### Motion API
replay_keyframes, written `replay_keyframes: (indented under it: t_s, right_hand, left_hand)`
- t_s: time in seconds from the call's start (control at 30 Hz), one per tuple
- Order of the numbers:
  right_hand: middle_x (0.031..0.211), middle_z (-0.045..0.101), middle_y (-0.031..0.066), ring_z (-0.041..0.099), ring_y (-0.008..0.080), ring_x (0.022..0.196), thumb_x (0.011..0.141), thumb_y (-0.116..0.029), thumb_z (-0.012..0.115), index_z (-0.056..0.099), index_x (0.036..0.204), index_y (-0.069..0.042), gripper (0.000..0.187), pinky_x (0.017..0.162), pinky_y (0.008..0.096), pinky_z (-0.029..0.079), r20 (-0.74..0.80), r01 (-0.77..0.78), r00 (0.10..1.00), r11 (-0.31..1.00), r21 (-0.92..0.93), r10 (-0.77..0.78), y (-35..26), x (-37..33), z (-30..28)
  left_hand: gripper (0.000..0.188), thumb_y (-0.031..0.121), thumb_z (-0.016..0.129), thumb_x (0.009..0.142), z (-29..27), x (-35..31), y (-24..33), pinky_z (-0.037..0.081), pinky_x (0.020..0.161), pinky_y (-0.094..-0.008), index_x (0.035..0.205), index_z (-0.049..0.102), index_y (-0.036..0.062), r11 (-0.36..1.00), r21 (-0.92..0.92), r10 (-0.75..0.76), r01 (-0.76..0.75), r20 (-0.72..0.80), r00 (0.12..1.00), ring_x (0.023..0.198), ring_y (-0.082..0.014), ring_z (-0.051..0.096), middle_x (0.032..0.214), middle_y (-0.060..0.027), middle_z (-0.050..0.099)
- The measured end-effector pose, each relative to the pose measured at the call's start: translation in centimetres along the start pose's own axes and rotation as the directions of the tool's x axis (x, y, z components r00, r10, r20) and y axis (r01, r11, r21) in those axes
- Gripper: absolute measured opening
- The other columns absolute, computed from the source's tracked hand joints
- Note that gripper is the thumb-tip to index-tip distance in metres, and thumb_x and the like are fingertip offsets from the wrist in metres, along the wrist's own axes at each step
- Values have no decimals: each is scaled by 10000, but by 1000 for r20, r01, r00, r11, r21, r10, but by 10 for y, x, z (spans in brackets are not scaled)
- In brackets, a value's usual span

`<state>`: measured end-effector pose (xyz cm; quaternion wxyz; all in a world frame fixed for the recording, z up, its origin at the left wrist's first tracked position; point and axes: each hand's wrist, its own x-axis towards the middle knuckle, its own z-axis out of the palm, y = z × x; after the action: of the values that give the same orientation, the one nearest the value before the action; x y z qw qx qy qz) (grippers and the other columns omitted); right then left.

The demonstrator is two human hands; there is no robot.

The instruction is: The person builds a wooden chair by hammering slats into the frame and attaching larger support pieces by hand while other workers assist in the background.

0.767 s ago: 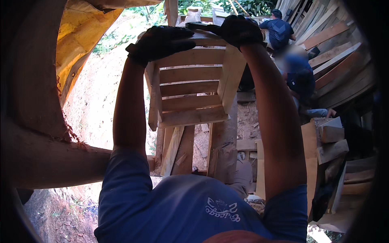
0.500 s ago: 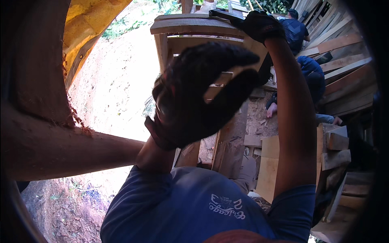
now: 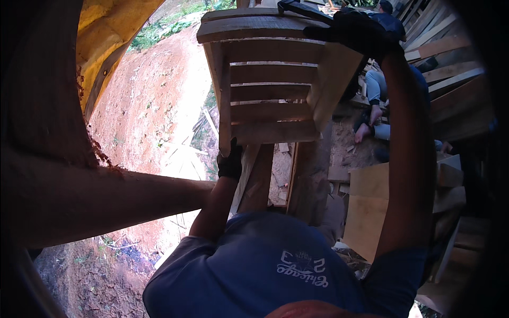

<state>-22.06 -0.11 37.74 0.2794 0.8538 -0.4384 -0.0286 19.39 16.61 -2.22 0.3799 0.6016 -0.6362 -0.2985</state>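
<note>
We see the left hand (image 3: 230, 163) change its place: a moment ago it lies over the far edge of the crate, then it swings across in front of the slats, and now it is low at the near left corner. For the work, this means the slatted wooden crate (image 3: 273, 74) has a hand at opposite corners, near left and far right, which we judge steadies it better against tipping. The crate stands tilted in front of our body, above the brown planks (image 3: 257, 180), its open side toward us.

Our left forearm reaches forward and slightly right, elbow bent, and the glove meets the bottom end of the left post (image 3: 225, 116). Only one fingertip shows clearly there, so we cannot tell whether the other fingers close around the wood.

Our right arm stretches long and far. The right hand (image 3: 360, 34) has its fingers wrapped on a dark tool (image 3: 305, 11) and rests over the crate's far right corner.
</note>
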Motion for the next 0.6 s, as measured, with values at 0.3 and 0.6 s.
replay_keyframes:
  t_s: [0.3, 0.6]
  right_hand:
    - [851, 684, 99, 714, 278, 866, 866, -305, 657, 741, 1002, -124, 243, 755, 430, 565, -157, -423, 899, 904, -68, 409, -84, -9, -37]
    - [787, 602, 62, 649, 259, 797, 821, -257, 671, 636, 847, -125, 139, 756, 437, 513, -346, -614, 743, 789, -11, 573, -90, -117, -33]
  left_hand:
    - [376, 198, 564, 1026, 35, 45, -25, 492, 1076, -417, 1366, 618, 47, 845, -515, -113, 146, 95, 989, 1253, -295, 609, 1373, -161, 614]
    - [394, 163, 584, 1019, 16, 98, 6, 546, 971, -364, 1389, 604, 25, 321, -919, -245, 228, 152, 957, 1166, -223, 649, 1258, -147, 664]
